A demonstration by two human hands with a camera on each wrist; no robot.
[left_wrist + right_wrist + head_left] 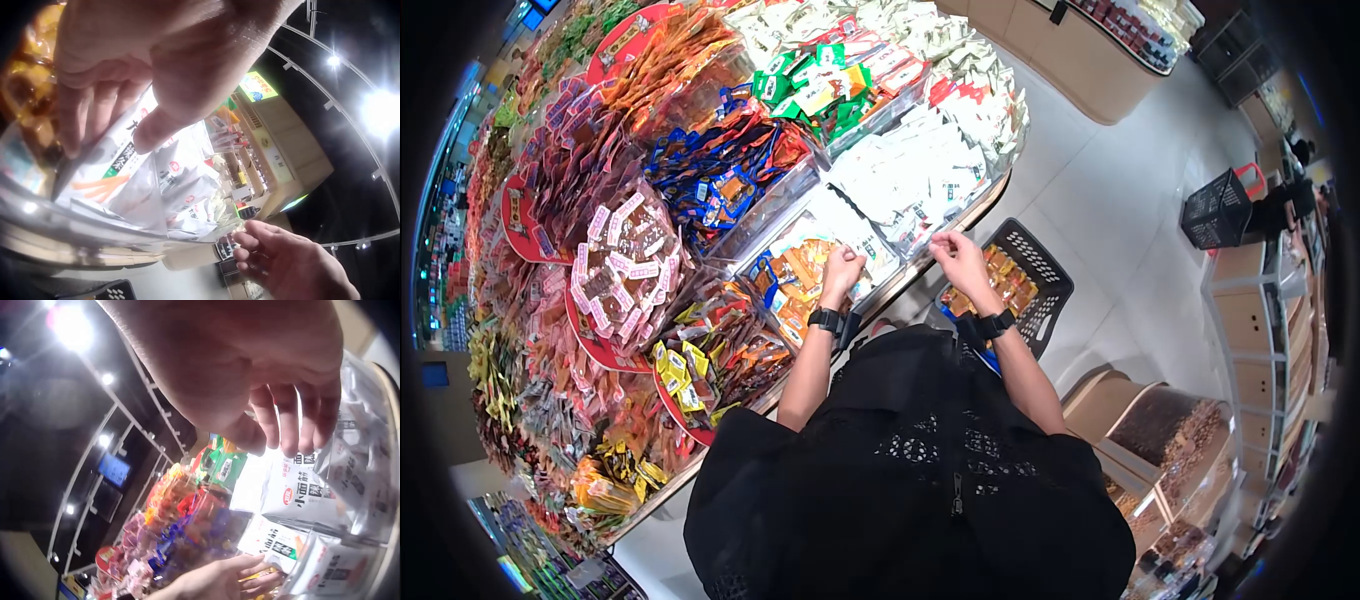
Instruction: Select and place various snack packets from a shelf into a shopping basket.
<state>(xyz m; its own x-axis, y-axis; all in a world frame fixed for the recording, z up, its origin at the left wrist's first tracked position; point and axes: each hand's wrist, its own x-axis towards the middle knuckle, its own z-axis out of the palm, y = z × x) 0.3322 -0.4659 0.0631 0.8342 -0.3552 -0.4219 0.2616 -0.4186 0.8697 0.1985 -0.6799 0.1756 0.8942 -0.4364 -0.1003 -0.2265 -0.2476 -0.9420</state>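
My left hand is over the front of the display, where a bin of orange-and-blue packets meets white packets. In the left wrist view its thumb and fingers hang close over a white packet with an orange-sticks picture. My right hand is farther right, near the display's edge and a bin of white packets. Its fingers droop loosely above the white packets, with nothing held in them.
A black shopping basket with orange-brown packets inside stands below my right forearm. Clear dividers separate the bins. Heaped snack packets and red signs fill the left. Wooden bulk bins stand behind on the right.
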